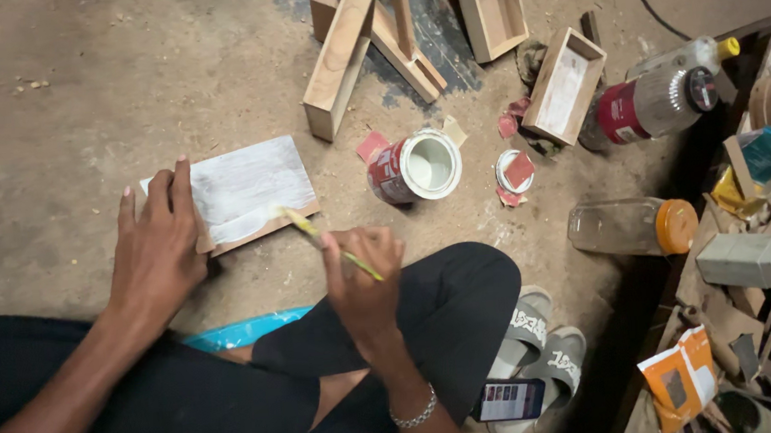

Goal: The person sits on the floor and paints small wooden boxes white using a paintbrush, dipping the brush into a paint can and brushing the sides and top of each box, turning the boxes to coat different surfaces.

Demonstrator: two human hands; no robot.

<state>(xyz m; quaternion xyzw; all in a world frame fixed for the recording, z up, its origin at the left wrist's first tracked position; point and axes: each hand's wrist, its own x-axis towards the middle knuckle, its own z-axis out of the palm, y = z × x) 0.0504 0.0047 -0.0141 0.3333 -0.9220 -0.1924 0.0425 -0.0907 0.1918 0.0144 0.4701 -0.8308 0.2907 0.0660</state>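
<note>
From the head camera, the left hand (157,248) lies flat with fingers spread on the near-left end of a wooden board (235,193), pinning it to the dirt floor (49,133). The board's top is mostly coated in white paint. The right hand (362,269) is closed around a thin paintbrush (319,240), whose bristle end touches the board's near edge, just beyond the knuckles. An open paint can (415,166) holding white paint stands ahead and to the right of that hand; its lid (516,170) lies further right. A clear plastic jar with an orange cap (634,227) lies well off to the right.
</note>
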